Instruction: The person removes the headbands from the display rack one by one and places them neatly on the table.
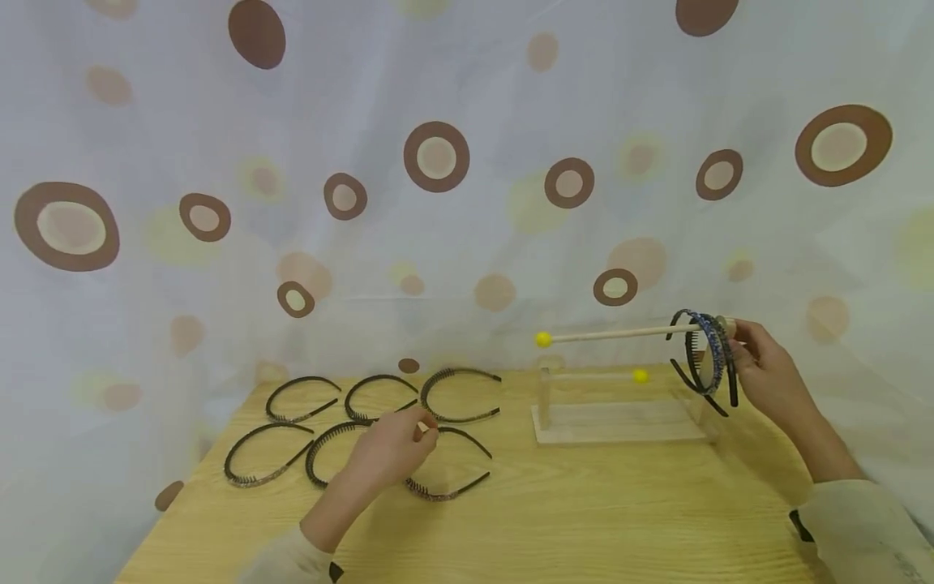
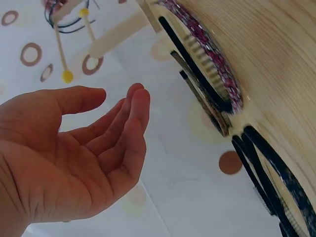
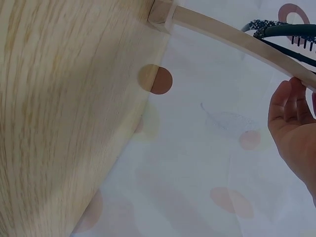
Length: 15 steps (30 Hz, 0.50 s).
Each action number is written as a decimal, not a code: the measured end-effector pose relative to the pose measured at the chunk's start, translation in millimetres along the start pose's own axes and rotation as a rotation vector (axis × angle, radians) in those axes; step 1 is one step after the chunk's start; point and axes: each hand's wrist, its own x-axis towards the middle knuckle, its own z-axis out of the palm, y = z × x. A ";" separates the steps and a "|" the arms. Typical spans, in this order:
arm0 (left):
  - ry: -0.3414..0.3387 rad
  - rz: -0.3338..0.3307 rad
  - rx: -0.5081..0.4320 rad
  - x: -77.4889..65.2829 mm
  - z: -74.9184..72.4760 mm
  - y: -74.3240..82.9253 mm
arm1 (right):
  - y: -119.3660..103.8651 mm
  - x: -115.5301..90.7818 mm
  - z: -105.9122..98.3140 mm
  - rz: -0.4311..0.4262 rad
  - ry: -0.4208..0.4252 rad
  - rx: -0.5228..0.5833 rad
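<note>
At the right, my right hand grips the upper end of a wooden display stand's post. Its fingers lie against the wood in the right wrist view, where the thumb is mostly out of frame. Headbands, one of them a glittery blue headband, hang around the upper rod close to this hand. My left hand holds nothing, its fingers loosely bent above the headbands on the table. Beneath it, a black toothed headband is partly covered in the head view. A pink glittery headband shows in the left wrist view.
Several headbands lie in two rows on the wooden table, left of the stand's base. Both rods have yellow ball tips; the lower rod's tip sits behind the base. A dotted curtain hangs along the back.
</note>
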 end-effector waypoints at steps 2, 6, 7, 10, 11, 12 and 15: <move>-0.009 0.036 -0.007 5.0 7.4 12.0 | 0.7 -0.7 -3.8 0.007 0.001 -0.008; -0.044 0.095 -0.031 17.0 25.1 43.1 | 1.4 -1.6 -7.7 0.016 -0.011 -0.005; -0.053 0.111 -0.043 20.6 29.5 52.1 | 1.4 -1.3 -7.9 0.017 -0.011 -0.003; -0.068 0.161 -0.050 34.1 42.6 79.5 | 1.3 0.3 -7.2 0.014 -0.004 0.000; -0.069 0.177 -0.047 39.1 46.3 88.6 | 1.3 0.9 -6.5 0.012 -0.003 0.001; -0.070 0.190 -0.042 44.0 49.4 97.3 | 1.3 1.6 -5.5 0.009 -0.004 0.005; -0.075 0.220 -0.014 59.8 58.0 121.7 | 0.3 3.2 -3.0 0.004 -0.006 0.016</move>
